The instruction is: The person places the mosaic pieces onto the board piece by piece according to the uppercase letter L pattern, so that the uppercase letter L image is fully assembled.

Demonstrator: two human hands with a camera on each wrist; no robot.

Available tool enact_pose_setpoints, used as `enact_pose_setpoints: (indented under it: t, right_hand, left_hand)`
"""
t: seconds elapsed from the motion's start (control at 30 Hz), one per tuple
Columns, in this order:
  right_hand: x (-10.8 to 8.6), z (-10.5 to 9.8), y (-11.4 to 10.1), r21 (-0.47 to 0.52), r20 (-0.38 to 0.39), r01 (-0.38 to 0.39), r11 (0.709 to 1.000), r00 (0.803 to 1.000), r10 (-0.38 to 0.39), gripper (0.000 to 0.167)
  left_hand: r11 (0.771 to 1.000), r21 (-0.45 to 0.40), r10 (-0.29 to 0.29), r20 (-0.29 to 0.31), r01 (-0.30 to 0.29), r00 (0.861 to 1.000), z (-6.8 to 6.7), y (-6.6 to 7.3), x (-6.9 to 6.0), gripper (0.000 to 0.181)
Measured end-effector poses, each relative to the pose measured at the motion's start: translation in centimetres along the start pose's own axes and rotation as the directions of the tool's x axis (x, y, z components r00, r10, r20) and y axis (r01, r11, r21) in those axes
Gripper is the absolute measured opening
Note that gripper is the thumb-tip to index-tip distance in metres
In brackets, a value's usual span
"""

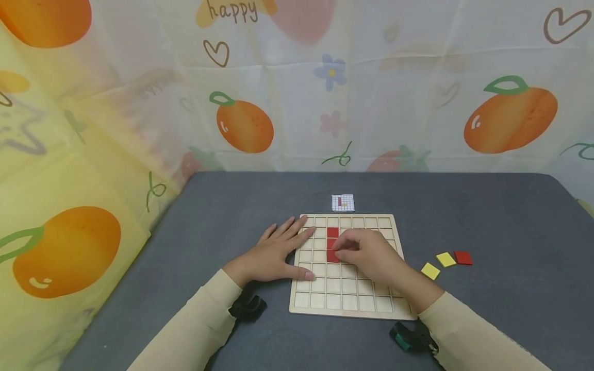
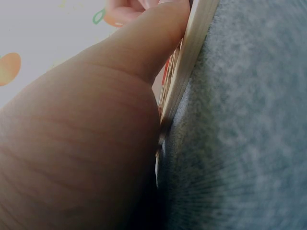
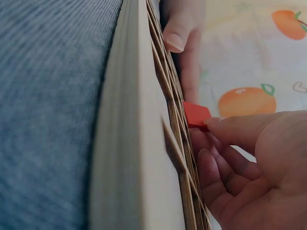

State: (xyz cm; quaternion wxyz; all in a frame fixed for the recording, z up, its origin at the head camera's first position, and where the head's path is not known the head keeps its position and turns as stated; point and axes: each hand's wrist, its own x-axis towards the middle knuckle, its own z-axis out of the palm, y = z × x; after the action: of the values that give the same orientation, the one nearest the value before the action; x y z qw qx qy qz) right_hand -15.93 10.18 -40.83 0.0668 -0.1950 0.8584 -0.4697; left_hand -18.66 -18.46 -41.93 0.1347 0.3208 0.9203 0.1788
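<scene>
Already, two red tiles [image 1: 332, 232] were seated. My right hand [image 1: 368, 255] pinched a third tile [image 3: 195, 114]; left hand [image 1: 274, 255] lay spread. Three loose tiles [image 1: 446, 259] remained.

Grid board [image 1: 333, 300] on table [image 1: 501, 216] — card [image 1: 343, 203] just behind it, three loose tiles [image 1: 446, 259] right of board.

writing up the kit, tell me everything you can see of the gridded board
The gridded board is pale and squarish, apparently wooden, with a plain rim and thin raised dividers forming square cells. It lies flat on the dark gray table. Red squares show in one column, where the right hand pinches one. The left hand rests spread across the board's left edge.
</scene>
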Motion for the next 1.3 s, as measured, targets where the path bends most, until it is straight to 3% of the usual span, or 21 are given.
enact_pose_setpoints:
  t: [0.7,0.93,1.07,1.3]
  right_hand:
    - [-0.2,0.1,0.0,-0.12,0.063,0.047,0.992,0.997,-0.04,0.012]
    - [-0.5,-0.6,0.2,-0.036,0.08,0.026,0.999,0.997,-0.023,0.015]
    - [-0.7,-1.1,0.1,0.043,0.097,0.004,0.999,0.995,-0.008,0.026]
    - [-1.1,-2.7,0.0,0.254,0.123,-0.046,0.966,0.992,0.014,0.042]
  left_hand:
    - [1.0,0.008,0.003,-0.003,-0.003,1.0,-0.2,0.0,0.0,0.109]
    - [1.0,-0.002,0.002,-0.001,-0.002,1.0,-0.1,0.0,0.0,0.11]
    - [1.0,-0.012,0.0,0.0,0.0,1.0,-0.1,0.1,0.0,0.11]
    - [1.0,-0.004,-0.004,-0.001,0.004,1.0,-0.1,0.1,0.0,0.11]
